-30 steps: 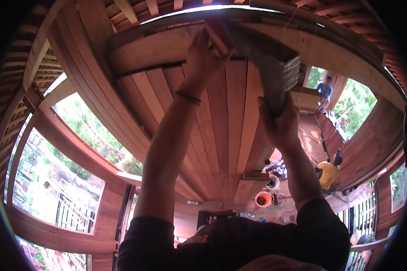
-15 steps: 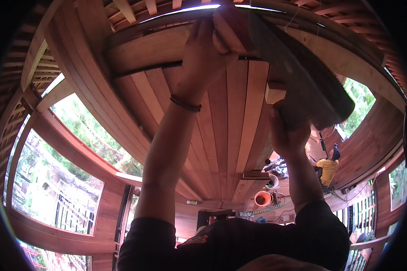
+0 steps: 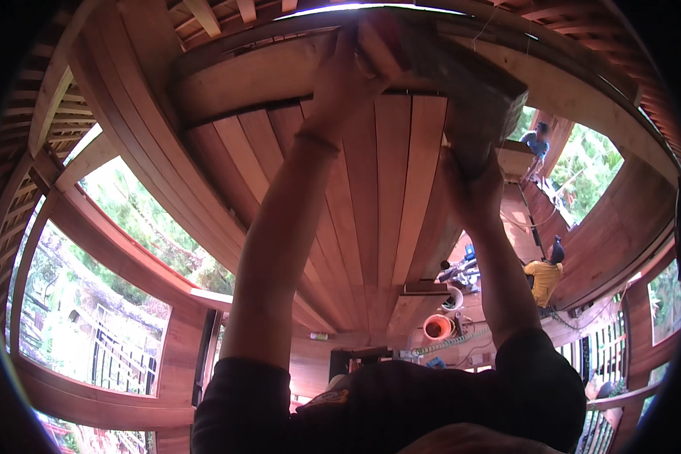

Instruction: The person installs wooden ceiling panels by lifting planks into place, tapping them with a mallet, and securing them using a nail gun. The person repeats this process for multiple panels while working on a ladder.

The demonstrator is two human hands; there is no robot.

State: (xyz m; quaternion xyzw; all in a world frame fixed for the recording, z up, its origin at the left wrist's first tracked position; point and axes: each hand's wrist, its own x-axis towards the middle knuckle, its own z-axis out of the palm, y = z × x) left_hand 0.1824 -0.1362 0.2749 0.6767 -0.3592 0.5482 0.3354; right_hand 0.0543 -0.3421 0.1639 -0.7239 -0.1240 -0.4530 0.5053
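Above me, a thick dark wooden board (image 3: 480, 94) is raised against the beam (image 3: 250, 79) over the plank wall. My right hand (image 3: 477, 185) is closed around its lower right end. My left hand (image 3: 348, 87), blurred by motion, is closed on a reddish piece of wood (image 3: 382, 45) at the board's upper left end. I cannot tell whether this piece is part of the same board. Both arms are stretched upward. Vertical planks (image 3: 363, 204) line the wall between my forearms.
Below on the right are an orange bucket (image 3: 438, 327), a white bucket (image 3: 452, 298) and a coiled hose (image 3: 439, 348). A person in a yellow shirt (image 3: 543, 281) is low on the right; another person in blue (image 3: 537, 142) is by an opening. Window openings (image 3: 91, 303) are on the left.
The board's right end has swung up and leftward, with my right hand rising slightly. My left hand has stayed near the same spot. The person in blue has come into view.
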